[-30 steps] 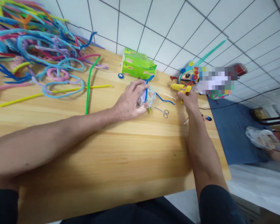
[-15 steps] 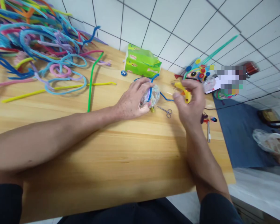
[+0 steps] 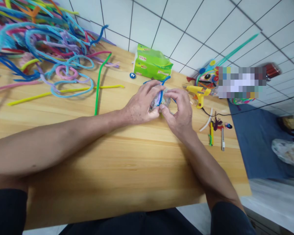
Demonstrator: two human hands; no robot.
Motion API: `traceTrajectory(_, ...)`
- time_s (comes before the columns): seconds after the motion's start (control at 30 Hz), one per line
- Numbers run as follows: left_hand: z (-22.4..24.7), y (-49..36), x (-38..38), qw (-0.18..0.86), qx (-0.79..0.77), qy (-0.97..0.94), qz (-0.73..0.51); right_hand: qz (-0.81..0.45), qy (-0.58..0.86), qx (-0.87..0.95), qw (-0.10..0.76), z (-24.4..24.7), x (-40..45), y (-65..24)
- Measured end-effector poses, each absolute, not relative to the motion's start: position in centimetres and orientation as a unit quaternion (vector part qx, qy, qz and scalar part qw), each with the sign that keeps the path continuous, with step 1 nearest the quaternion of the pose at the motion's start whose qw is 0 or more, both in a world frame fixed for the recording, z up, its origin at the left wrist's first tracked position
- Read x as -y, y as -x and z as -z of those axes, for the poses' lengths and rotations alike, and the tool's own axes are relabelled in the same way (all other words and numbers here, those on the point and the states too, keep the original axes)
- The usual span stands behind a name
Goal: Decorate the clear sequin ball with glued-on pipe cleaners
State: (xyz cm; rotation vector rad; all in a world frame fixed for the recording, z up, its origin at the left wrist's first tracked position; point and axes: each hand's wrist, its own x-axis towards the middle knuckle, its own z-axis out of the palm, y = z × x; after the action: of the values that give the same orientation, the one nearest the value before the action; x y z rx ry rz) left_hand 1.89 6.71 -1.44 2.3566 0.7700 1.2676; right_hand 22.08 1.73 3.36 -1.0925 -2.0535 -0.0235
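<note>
My left hand [image 3: 143, 102] is wrapped round the far-left side of a small clear plastic container [image 3: 171, 101] with mottled, colourful contents. A blue pipe cleaner [image 3: 161, 96] runs over the container, its upper end sticking up past my left fingers. From the other side, my right hand [image 3: 180, 112] has its thumb and bent fingers closed against the container, near the pipe cleaner's lower end. My fingers cover much of the container, and what the right fingertips pinch is partly hidden. To the right, a yellow hot glue gun [image 3: 198, 94] lies on the table.
Many coloured pipe cleaners [image 3: 51, 42] are heaped at the back left. A green tissue pack [image 3: 152, 62] stands by the tiled wall, with a blue button [image 3: 132, 75] beside it. A white glue stick [image 3: 206, 120] and a utility knife [image 3: 222, 139] lie at right, near a black cord [image 3: 259, 109].
My right hand has moved left from above the glue gun to the container, closing its fingers there. The scissors are now hidden behind it. My left hand keeps its hold.
</note>
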Motion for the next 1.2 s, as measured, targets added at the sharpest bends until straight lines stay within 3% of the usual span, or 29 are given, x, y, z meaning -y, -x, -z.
traceTrajectory(0.73,2.2,-0.8,-7.7,0.137,-0.216,-0.867,-0.427,0.045,0.424,0.817,0.388,-2.7,-2.1,-21.9)
traceTrajectory(1.2,2.1,-1.5,-7.4,0.154,-0.269,-0.854,-0.417,0.015,0.425,0.818,0.387,-2.9,-2.0,-22.2)
